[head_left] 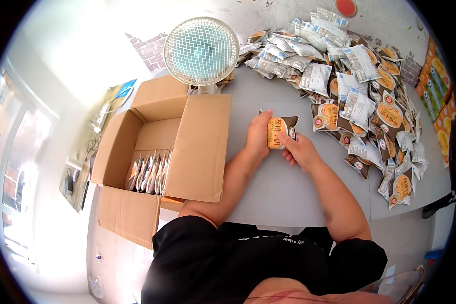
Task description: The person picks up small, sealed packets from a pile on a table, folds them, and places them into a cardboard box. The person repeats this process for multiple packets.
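Between my two hands, above the grey table, is a brown and yellow snack packet (277,133). My left hand (258,134) is closed around its left side, and a little of the dark wrapper shows past the fingers. On the lower right side, my right hand (301,152) grips it with the thumb laid over its front. Whether more than one packet is in the grip is hidden. To the left stands an open cardboard box (197,147), with several similar packets (149,172) upright in a row at its near end.
A large heap of packets (359,104), white backs and brown fronts mixed, covers the table's right and far side. Behind the box stands a fan (201,53). The box flaps (129,213) stick outward. Orange and green printed cartons (434,81) stand at the far right.
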The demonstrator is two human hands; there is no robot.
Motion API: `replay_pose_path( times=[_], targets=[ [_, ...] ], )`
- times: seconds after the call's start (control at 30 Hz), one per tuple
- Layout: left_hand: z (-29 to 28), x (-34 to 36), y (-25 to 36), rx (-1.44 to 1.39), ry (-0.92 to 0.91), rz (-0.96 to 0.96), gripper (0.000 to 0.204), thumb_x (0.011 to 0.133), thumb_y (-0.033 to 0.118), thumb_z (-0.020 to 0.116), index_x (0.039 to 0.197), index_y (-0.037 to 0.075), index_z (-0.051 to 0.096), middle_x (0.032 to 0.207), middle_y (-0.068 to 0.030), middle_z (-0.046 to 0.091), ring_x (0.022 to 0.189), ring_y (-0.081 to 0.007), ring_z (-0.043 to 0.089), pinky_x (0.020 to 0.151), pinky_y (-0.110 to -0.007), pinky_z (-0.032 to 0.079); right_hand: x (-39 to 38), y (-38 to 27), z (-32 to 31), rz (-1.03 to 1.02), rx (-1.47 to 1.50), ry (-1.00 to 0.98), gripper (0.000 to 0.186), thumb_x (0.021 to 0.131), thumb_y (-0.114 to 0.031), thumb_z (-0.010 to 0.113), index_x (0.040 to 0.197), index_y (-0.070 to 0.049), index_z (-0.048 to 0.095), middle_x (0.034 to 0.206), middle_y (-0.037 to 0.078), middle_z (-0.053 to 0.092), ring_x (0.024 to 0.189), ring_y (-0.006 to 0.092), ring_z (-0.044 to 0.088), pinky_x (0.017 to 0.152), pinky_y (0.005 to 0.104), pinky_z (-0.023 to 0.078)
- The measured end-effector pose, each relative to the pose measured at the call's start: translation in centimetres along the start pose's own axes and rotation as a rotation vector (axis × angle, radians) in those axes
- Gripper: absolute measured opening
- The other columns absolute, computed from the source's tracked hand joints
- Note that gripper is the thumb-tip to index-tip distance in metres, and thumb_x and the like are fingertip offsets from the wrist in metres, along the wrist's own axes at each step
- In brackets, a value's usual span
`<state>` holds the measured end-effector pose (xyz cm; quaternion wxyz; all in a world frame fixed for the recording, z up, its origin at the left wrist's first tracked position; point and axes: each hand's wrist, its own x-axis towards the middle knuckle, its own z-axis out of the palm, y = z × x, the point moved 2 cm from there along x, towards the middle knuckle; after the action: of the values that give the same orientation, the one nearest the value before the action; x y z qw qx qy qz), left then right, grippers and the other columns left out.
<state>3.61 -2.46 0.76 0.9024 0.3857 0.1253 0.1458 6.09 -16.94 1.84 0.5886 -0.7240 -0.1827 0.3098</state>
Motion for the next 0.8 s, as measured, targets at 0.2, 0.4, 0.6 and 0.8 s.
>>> replay_pose_path(
  times=[0.2, 0.4, 0.6, 0.8],
  targets=[
    [0.7, -0.4, 0.0, 0.072, 0.009, -0.1, 0.027, 0.091, 0.032, 0.054, 0.091, 0.005, 0.054, 0.077, -0.0095, 0.062, 0.063, -0.0199, 0.061, 0.057, -0.035, 0.051, -0.2, -0.2, -0.9, -0.016, -0.1, -0.114, 0.056, 0.085, -0.061, 0.061, 0.082, -0.005, 0.059, 0.069, 0.002, 0.055, 0.057, 0.0099, 0.052, 0.049, 0.0248, 0.044],
    [1.3, -0.6, -0.2, 0.107, 0.002, -0.196, 0.029, 0.091, 0.033, 0.055, 0.09, 0.004, 0.056, 0.078, -0.0097, 0.063, 0.064, -0.0214, 0.062, 0.059, -0.036, 0.052, -0.8, -0.4, -2.0, -0.04, -0.099, -0.261, 0.049, 0.089, -0.055, 0.06, 0.083, -0.006, 0.061, 0.071, 0.001, 0.056, 0.061, 0.0092, 0.053, 0.053, 0.0247, 0.045],
    [0.5, 0.2, -0.4, 0.067, -0.123, -0.251, 0.033, 0.092, 0.034, 0.054, 0.087, 0.002, 0.059, 0.08, -0.0125, 0.065, 0.067, -0.0228, 0.065, 0.061, -0.036, 0.055, -0.4, 0.3, -2.5, -0.086, -0.063, -0.404, 0.039, 0.089, -0.045, 0.064, 0.089, -0.007, 0.062, 0.074, 0.0, 0.057, 0.063, 0.0088, 0.053, 0.053, 0.0244, 0.044],
    [0.4, 0.4, -1.1, -0.056, 0.016, -0.218, 0.033, 0.093, 0.034, 0.054, 0.084, 0.003, 0.06, 0.076, -0.0114, 0.066, 0.064, -0.0228, 0.065, 0.06, -0.035, 0.056, -0.7, 0.8, -1.6, -0.264, 0.11, -0.358, 0.032, 0.089, -0.035, 0.067, 0.101, -0.007, 0.062, 0.079, -0.001, 0.058, 0.068, 0.0074, 0.053, 0.059, 0.0232, 0.045]
  ],
)
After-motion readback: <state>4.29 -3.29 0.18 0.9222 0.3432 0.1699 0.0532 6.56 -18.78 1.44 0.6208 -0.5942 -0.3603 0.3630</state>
